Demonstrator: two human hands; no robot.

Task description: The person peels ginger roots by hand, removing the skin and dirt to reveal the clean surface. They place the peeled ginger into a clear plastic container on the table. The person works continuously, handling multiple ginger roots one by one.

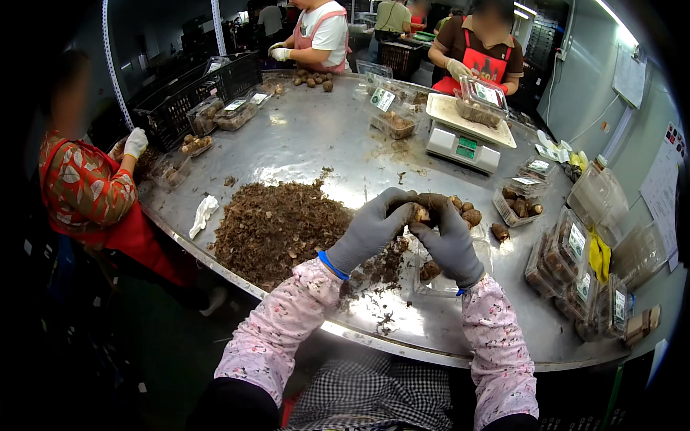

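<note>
My left hand (372,229) and my right hand (450,242), both in grey gloves, meet above the metal table (302,140). Between their fingers they hold a small brown taro corm (421,213) with a pale cut end. Below and to the left lies a large heap of brown fibrous peelings (280,226). Under my right hand is an open clear plastic container (439,285) with a corm inside. Several brown corms (470,216) show just beyond my right fingers, and a single corm (500,232) lies to their right.
A white scale (463,148) bearing a filled container stands at the back right. Filled clear containers (571,242) are stacked at the right edge. A crumpled white cloth (204,216) lies left of the heap. Black crates (199,94) stand at the back left. Co-workers stand around the table.
</note>
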